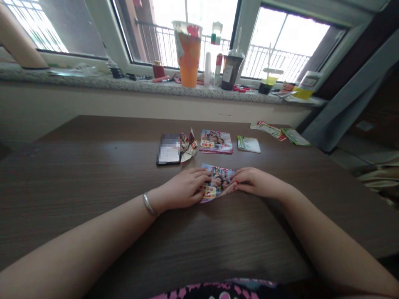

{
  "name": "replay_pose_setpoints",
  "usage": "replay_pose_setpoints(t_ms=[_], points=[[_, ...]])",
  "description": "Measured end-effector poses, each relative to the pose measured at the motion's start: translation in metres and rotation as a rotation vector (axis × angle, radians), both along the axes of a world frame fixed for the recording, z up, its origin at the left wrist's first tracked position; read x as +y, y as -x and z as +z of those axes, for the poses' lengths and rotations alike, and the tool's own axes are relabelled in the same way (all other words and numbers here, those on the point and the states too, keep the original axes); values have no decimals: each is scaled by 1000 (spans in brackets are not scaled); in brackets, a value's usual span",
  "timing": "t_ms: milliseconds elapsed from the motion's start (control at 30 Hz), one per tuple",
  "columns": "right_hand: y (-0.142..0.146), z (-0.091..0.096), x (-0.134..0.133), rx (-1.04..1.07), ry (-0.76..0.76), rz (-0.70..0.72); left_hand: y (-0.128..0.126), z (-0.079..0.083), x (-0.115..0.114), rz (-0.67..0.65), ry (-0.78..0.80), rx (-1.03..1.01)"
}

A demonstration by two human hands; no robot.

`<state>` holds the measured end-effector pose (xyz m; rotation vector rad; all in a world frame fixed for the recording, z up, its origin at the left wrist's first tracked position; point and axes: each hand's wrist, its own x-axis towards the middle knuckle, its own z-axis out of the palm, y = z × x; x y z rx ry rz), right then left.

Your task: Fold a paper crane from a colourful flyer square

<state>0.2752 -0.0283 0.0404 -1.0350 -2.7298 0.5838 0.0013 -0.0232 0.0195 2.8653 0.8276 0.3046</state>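
A colourful printed flyer point(217, 181) with people and a yellow price patch lies on the brown table before me. My left hand point(183, 187), with a silver bangle at the wrist, holds the flyer's left edge, fingers curled over its top. At the opposite edge, my right hand point(254, 182) pinches the flyer, and the lower right part is folded up there. Just beyond are a stack of similar flyers point(216, 141), a crumpled, folded paper piece point(188, 147) and a phone point(169, 149) beside it, its screen blurred.
Right of the stack lies a small pile of green-white cards point(248, 144). More paper slips point(271, 131) rest at the table's far right. On the stone windowsill point(137, 85) stand a large orange drink cup point(188, 58), a dark drink cup point(231, 70) and several bottles.
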Motion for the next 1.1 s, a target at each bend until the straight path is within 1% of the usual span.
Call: replay_pose_setpoints(t_ms=[67, 133, 200, 300, 400, 533, 633, 733, 800, 900, 967, 1033, 1100], points=[[-5, 0, -2, 6, 56, 10, 1, -1, 0, -32, 35, -11], [-9, -1, -2, 2, 84, 13, 2, -2, -1, -35, 48, -11], [-11, -1, -3, -12, 85, 9, 3, -2, -1, -37, 49, 3], [-10, -1, -4, -36, 70, -27, 4, 1, -1, -101, 53, 23], [-6, -3, -5, -24, 84, -60, 4, 4, -1, -138, 43, 28], [-1, -11, -5, 0, 64, -73, 5, 5, 0, -114, 63, 56], [4, -16, -4, 23, 36, -52, 5, 1, 2, -94, 74, 71], [8, -19, -2, 32, -1, -45, 5, -6, 4, -68, 17, 81], [10, -21, -1, 40, -27, -64, 4, -10, 4, -11, -18, 107], [14, -28, 1, 63, -55, -137, 2, -15, 3, 29, -5, 134], [17, -33, 1, 96, -64, -247, 1, -17, 2, 52, 24, 125], [21, -39, 2, 164, -65, -388, 0, -17, 2, 81, 55, 94], [24, -43, 4, 169, -85, -436, -1, -17, 2, 98, 83, 47]])
